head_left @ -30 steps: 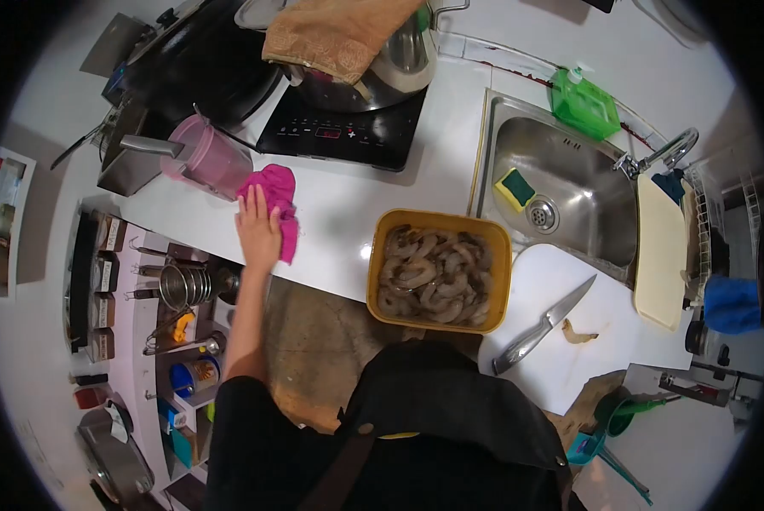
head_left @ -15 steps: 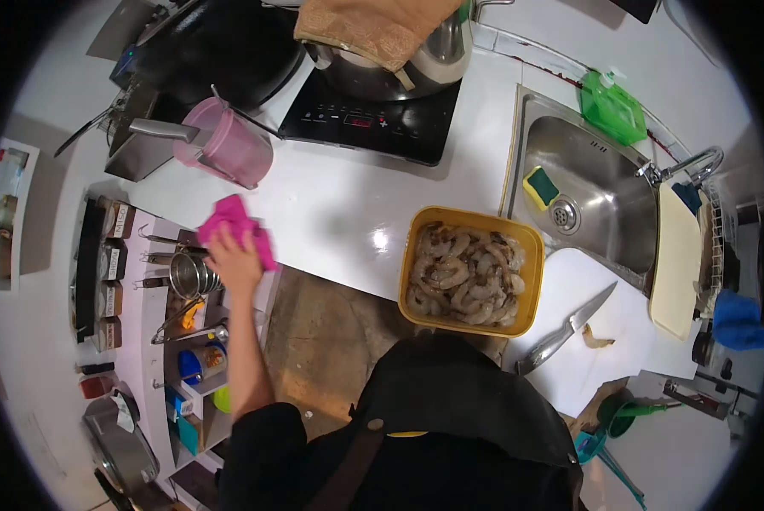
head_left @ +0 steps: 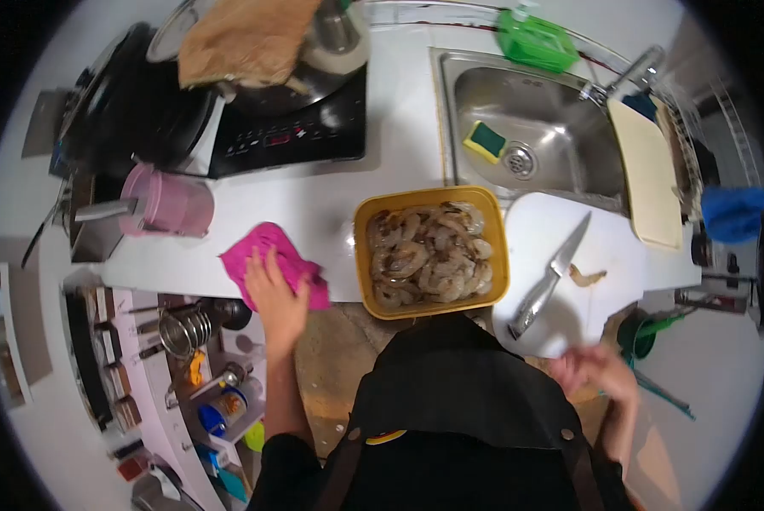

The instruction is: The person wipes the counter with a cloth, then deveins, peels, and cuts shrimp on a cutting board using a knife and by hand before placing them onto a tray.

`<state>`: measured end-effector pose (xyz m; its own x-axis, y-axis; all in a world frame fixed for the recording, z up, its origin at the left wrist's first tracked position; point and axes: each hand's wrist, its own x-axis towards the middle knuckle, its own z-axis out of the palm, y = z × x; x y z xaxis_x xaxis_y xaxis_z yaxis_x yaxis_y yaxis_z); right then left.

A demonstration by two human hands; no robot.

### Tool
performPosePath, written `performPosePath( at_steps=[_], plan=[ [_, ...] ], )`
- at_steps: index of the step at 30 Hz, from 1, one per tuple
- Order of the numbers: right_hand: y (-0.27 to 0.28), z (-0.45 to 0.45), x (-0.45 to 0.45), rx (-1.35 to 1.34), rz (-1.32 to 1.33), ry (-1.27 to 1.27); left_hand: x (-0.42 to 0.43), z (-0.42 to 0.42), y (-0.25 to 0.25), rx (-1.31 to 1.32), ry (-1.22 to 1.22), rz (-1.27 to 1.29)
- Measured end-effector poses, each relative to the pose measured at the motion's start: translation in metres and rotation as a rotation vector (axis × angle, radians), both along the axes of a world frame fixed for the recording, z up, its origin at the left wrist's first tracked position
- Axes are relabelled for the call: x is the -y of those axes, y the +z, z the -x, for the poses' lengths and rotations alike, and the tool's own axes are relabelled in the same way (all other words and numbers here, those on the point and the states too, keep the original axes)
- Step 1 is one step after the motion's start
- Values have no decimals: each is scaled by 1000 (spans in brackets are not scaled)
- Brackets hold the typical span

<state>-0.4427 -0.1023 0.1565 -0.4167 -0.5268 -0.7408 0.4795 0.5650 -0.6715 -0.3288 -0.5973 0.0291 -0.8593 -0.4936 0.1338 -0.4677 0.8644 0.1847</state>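
Note:
My left hand (head_left: 277, 300) lies flat with spread fingers on a pink cloth (head_left: 267, 249) at the counter's front edge. To its right stands a yellow tub (head_left: 360, 255) full of raw shrimp (head_left: 433, 255). My right hand (head_left: 588, 370) is blurred, near the lower edge of a white cutting board (head_left: 531, 223); its fingers are smeared by motion. On the board lie a knife (head_left: 554, 277) with a metal handle and a single shrimp (head_left: 587, 277) to the knife's right.
Behind are a black induction cooker (head_left: 331, 128) with a cloth-covered pot and a pink pitcher (head_left: 171, 204). A sink (head_left: 560, 183) holds a sponge (head_left: 485, 142). Shelves with strainers (head_left: 184, 332) stand below left; a beige board (head_left: 650, 183) leans right.
My left hand and the pink cloth have moved right along the counter edge, closer to the tub. My right hand has come into view beside the cutting board. The camera view has shifted.

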Motion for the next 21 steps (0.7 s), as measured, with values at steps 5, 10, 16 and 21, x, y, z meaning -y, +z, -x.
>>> performPosePath(
  at_steps=[5, 10, 16, 21],
  plan=[
    [-46, 54, 134, -541, -73, -297, -37, 24, 32, -40, -179, -342],
    [-91, 76, 172, -1025, -233, -69, -19, 31, 23, 36, -115, -187],
    [-50, 65, 141, -921, -283, -316, -60, 73, 2, -9, -343, -98],
    [-42, 54, 63, -928, -325, -736, -102, 178, 4, -33, -429, -169]
  ],
)
